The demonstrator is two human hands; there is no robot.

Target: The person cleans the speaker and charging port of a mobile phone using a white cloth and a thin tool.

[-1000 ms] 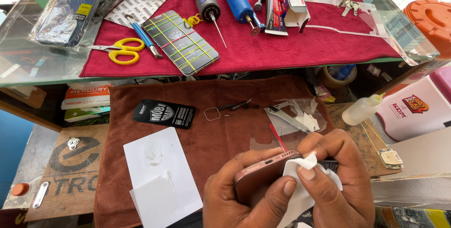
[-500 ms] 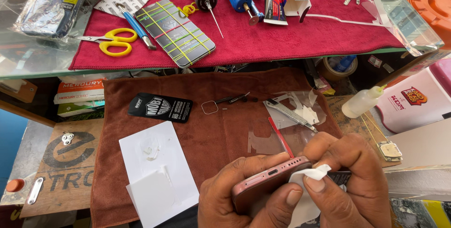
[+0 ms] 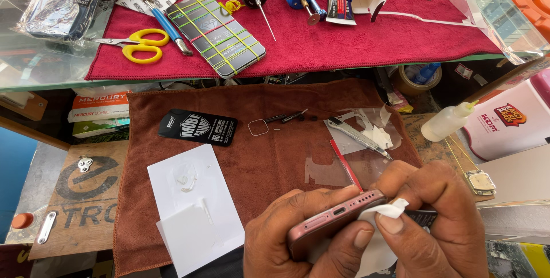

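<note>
Daylit glass-topped counter [image 3: 34,71], cloth-draped workbench [image 3: 74,198]

Both hands [image 3: 366,232] rub a white wipe [image 3: 381,220] on a pink phone [image 3: 332,220].

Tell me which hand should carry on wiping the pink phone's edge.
Right. The right hand already pinches the white wipe against the edge of the pink phone, while the left hand grips the phone from below, likely best kept steadying it.

Two hands [image 3: 366,238], two phones [image 3: 329,223], one pair of scissors [image 3: 134,46], two brown and red cloths [image 3: 252,157].
</note>
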